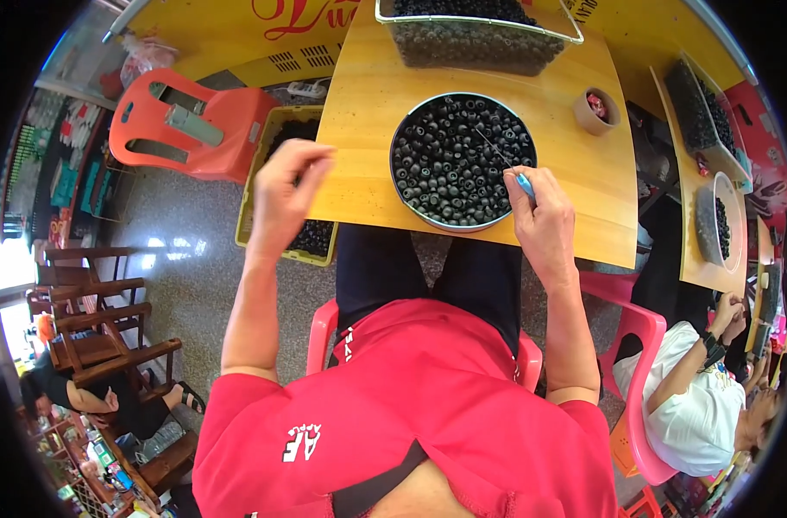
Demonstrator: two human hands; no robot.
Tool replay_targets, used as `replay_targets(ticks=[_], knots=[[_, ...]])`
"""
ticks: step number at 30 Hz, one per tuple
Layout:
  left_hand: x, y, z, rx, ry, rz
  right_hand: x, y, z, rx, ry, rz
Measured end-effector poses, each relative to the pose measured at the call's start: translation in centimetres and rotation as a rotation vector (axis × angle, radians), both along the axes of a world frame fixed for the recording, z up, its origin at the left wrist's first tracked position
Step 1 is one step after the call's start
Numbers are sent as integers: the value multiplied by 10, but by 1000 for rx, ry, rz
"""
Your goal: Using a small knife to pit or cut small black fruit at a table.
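A round, dark-rimmed bowl stands near the front of the wooden table, filled with small black round pieces, several showing ring-like openings. Over its right rim, my right hand grips the blue handle of a thin metal pick. The pick's shaft points up and left across the pieces. My left hand is raised beside the table's left edge, above a yellow crate. Its fingers are curled together and slightly blurred; a dark spot shows between them, but I cannot make out what it is.
A clear bin of dark pieces sits at the table's far side. A small cup with red wrappers stands right. The yellow crate holds more dark pieces. An orange chair bears a bottle. Another person sits right.
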State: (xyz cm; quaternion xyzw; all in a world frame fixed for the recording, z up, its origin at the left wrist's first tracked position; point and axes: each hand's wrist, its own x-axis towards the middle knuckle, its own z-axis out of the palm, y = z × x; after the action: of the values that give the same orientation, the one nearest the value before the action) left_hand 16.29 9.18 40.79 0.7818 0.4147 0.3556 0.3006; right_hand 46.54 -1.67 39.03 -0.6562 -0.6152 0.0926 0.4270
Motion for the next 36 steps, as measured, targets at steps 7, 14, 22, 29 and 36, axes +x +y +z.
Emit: replay_targets(ticks=[7, 14, 22, 29, 36], knots=[[88, 16, 0, 338, 386, -634, 2, -2, -4, 3, -20, -2], [123, 28, -24, 397, 773, -542, 3, -3, -5, 14, -34, -10], [118, 22, 0, -146, 167, -584, 1, -2, 3, -26, 313, 41], [118, -5, 0, -559, -564, -499, -15, 3, 12, -76, 776, 167], [126, -19, -9, -494, -696, -570, -21, 5, 21, -226, 1156, 269]])
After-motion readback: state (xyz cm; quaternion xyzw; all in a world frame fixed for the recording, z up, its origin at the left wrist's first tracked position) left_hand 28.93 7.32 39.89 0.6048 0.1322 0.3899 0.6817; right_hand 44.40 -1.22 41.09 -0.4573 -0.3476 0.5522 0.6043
